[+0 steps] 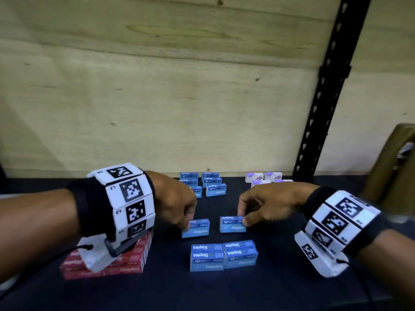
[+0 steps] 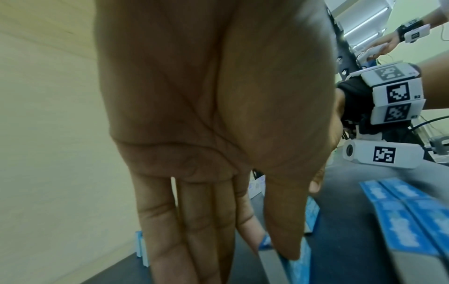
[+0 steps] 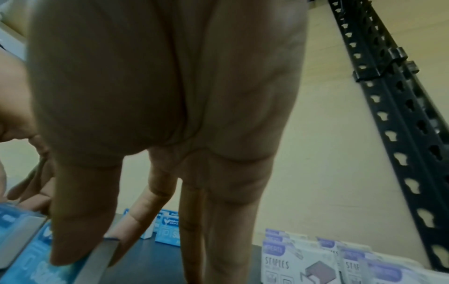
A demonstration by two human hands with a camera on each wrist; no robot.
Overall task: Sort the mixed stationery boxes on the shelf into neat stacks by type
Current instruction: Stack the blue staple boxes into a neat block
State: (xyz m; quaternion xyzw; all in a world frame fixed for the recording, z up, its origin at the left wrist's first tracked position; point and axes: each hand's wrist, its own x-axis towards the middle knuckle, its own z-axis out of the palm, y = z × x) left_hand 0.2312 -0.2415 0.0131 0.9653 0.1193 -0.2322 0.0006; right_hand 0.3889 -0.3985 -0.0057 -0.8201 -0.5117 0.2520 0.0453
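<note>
A: What lay at the far left of the dark shelf surface [image 1: 280, 288]?

B: A stack of flat red cardboard staple boxes [image 1: 125, 263], partly hidden under the left wrist's white marker band [image 1: 128, 203].

A: And the left hand [image 1: 177, 205]?

B: It pinched a small blue cardboard staples box [image 1: 195, 228] at that box's left end, thumb [image 2: 289, 221] on the near face, fingers [image 2: 167, 230] reaching down behind. The box stood on the shelf, directly under the fingertips.

A: To the right of that?

B: A second blue staples box [image 1: 232, 224] stood just beside the first, apart from it. The right hand [image 1: 269, 203] held its right end between thumb [image 3: 80, 221] and index finger [image 3: 138, 217].

A: Other boxes?

B: Nearer the camera sat a tidy block of blue staples boxes [image 1: 224, 254], touching neither hand. More blue boxes [image 1: 208, 182] were gathered by the pale plywood back wall [image 1: 157, 86], and white-and-purple staples boxes [image 3: 340, 263] stood at the back right, by the black perforated metal upright [image 1: 323, 90]
</note>
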